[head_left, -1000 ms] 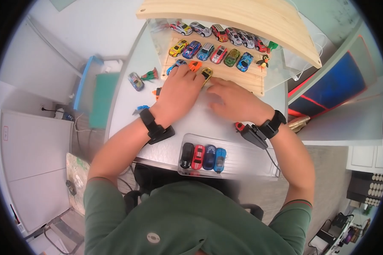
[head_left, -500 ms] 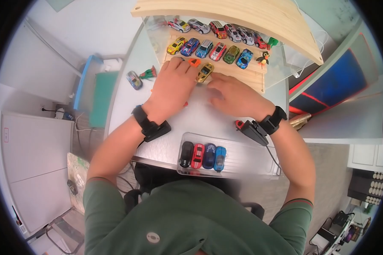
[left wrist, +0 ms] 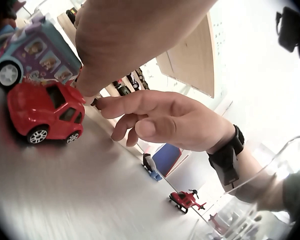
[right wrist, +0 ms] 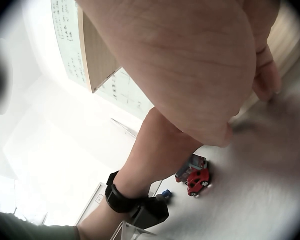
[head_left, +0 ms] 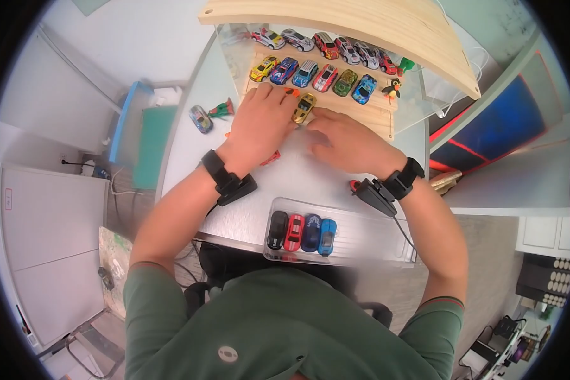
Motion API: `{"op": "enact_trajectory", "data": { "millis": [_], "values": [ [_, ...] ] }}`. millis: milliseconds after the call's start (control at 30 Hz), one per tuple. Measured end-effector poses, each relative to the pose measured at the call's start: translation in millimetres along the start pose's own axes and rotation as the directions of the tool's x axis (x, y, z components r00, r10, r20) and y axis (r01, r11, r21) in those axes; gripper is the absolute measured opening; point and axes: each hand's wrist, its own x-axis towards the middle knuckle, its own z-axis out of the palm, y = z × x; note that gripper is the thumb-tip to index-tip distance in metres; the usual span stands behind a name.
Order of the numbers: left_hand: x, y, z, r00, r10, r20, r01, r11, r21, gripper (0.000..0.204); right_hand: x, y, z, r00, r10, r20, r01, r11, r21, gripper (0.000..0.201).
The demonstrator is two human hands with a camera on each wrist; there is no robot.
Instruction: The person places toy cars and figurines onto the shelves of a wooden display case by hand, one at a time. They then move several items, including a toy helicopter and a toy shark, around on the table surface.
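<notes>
A gold toy car (head_left: pixel 304 107) stands on the lowest wooden step, between my two hands. My left hand (head_left: pixel 266 123) is over the left part of that step, palm down, its thumb side beside the gold car and its fingertips hidden from view. An orange toy (head_left: pixel 291 92) peeks out past its fingers. My right hand (head_left: pixel 354 144) reaches in from the right with loosely bent fingers, index fingertip close to the gold car. In the left wrist view, a red toy car (left wrist: pixel 47 110) and a blue-purple toy van (left wrist: pixel 37 52) stand on the table near the left forearm.
Toy cars fill the upper steps (head_left: pixel 326 79) of the rack, under an overhanging wooden board (head_left: pixel 342 35). A clear tray (head_left: pixel 361 250) holds several cars near the front edge. A grey car (head_left: pixel 201 119) and green-red toy (head_left: pixel 221 109) lie left; a red helicopter (left wrist: pixel 184 200) sits right.
My left hand has drawn back leftward from the gold car, which shows fully now. Part of the red car has come into view beside the left wrist. The right hand has barely moved.
</notes>
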Motion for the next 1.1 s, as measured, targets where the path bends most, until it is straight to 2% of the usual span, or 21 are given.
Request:
{"op": "enact_trajectory", "data": {
  "millis": [333, 500, 600, 1100],
  "values": [
    [0.8, -3.6, 1.9, 1.0, -0.009, -0.006, 0.009, 1.0, 0.03, 0.038, 3.0, 3.4, 4.1, 1.0, -0.014, -0.014, 0.014, 1.0, -0.015, 0.041],
    [1.9, -4.7, 2.9, 1.0, -0.012, -0.001, 0.012, 0.999, 0.039, 0.038, 4.1, -2.2, -4.5, 0.997, 0.03, 0.064, -0.031, 0.999, 0.014, 0.043],
    [2.0, -5.6, 5.0, 1.0, -0.013, -0.005, 0.013, 0.999, 0.046, 0.038, 4.4, 5.4, 3.2, 1.0, 0.007, 0.016, -0.007, 1.0, -0.017, 0.044],
    [3.6, -5.9, 2.8, 0.999, -0.026, 0.019, 0.025, 0.998, 0.061, 0.04, 5.2, 3.2, 2.6, 1.0, 0.002, 0.008, -0.002, 1.0, -0.014, 0.041]
  ]
}}
